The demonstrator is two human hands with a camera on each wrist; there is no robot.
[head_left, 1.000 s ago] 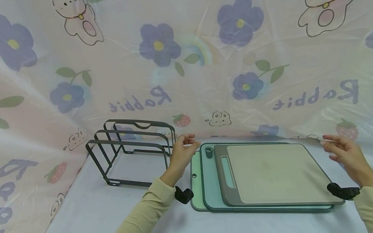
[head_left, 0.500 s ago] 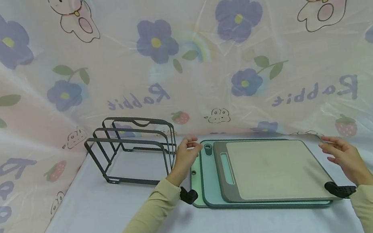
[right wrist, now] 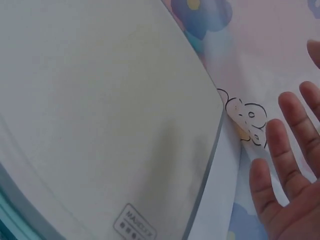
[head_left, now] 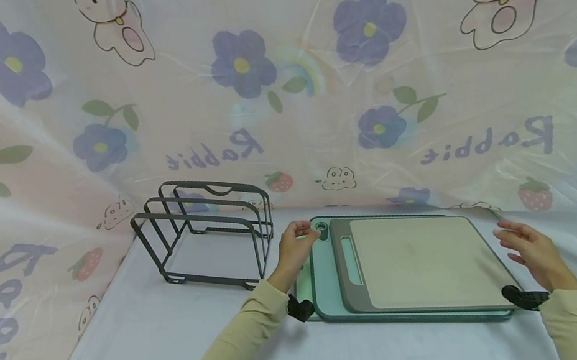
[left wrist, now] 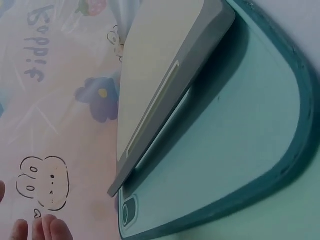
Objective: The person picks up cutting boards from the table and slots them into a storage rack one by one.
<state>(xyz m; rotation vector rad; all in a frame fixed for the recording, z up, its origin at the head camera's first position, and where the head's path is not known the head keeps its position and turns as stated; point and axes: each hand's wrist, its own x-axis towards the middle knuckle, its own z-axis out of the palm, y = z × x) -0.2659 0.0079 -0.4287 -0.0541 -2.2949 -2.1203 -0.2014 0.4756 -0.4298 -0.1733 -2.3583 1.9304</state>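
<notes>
Several cutting boards lie stacked at the middle right of the head view. On top is a beige board with a grey handle end (head_left: pixel 426 265) and a slot through it. Beneath it sits a teal board (head_left: pixel 327 287) with a corner hole, and a light green board (head_left: pixel 304 291) peeks out on the left. My left hand (head_left: pixel 292 252) hovers by the teal board's upper left corner, fingers loosely bent and holding nothing. Past the stack's right edge, my right hand (head_left: pixel 535 254) is held with fingers spread and relaxed; the right wrist view shows its palm side bare.
A black wire rack (head_left: pixel 207 274) with upright dividers stands left of the boards, close to my left hand. White cloth (head_left: pixel 124 357) covers the table. Behind it hangs a printed curtain (head_left: pixel 314 125) with flowers and rabbits, meeting the table just beyond the boards.
My left hand has moved right, from beside the rack to the corner of the teal board. The right hand has shifted slightly left. The boards and rack stay put.
</notes>
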